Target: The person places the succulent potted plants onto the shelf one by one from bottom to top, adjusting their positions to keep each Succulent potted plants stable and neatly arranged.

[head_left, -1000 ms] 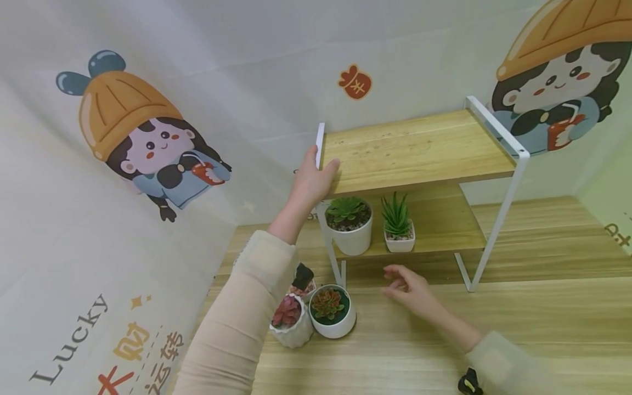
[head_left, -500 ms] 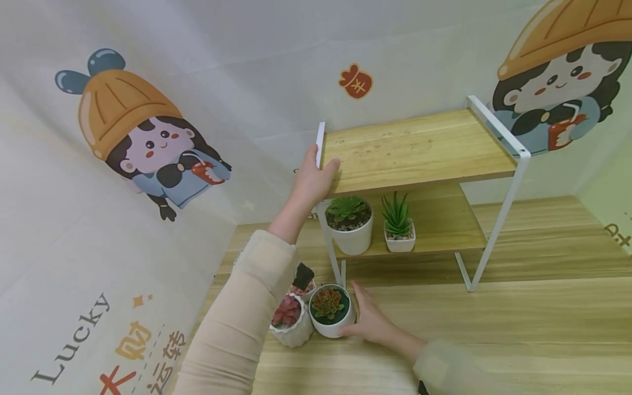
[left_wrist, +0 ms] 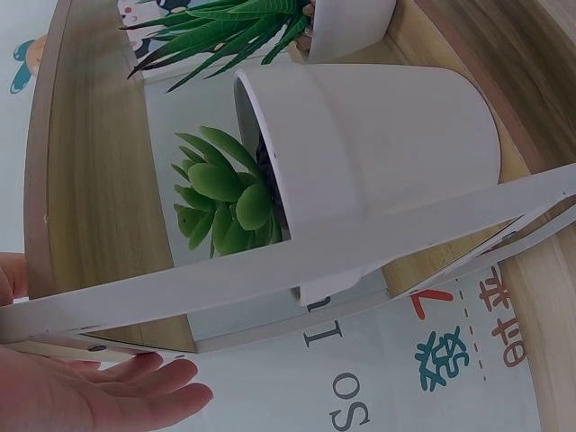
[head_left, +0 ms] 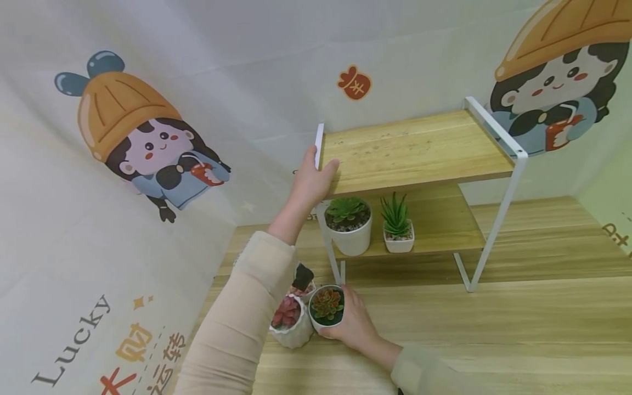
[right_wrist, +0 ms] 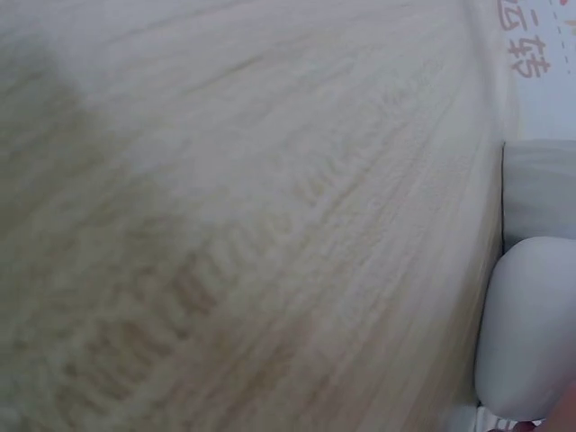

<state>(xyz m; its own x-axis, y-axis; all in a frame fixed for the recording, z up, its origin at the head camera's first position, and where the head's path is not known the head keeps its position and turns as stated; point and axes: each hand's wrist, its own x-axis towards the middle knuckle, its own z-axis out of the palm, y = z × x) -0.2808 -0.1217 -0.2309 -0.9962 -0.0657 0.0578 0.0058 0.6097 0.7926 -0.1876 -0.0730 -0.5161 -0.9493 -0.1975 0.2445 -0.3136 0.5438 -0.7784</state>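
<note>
My left hand (head_left: 312, 178) holds the upper left corner of the two-tier wooden shelf (head_left: 419, 148) with white metal legs, its thumb on the top board. In the left wrist view, that hand's fingers (left_wrist: 162, 400) extend along the outside of the white frame (left_wrist: 207, 292). Down on the table, my right hand (head_left: 357, 323) grips a round white pot with a reddish-green succulent (head_left: 327, 303), thumb in front and fingers behind. The right wrist view shows the smooth white pot (right_wrist: 526, 328) at its right edge, with a sliver of skin below.
A ribbed white pot with a pink succulent (head_left: 291, 329) and a small pot with a black top (head_left: 302, 278) stand close beside the gripped pot. On the lower tier are a large potted succulent (head_left: 350, 236) and a small potted aloe (head_left: 398, 233). Printed cloth walls enclose the table.
My right hand has moved left from in front of the shelf to the round pot and closed around it. My left hand has stayed at the shelf corner.
</note>
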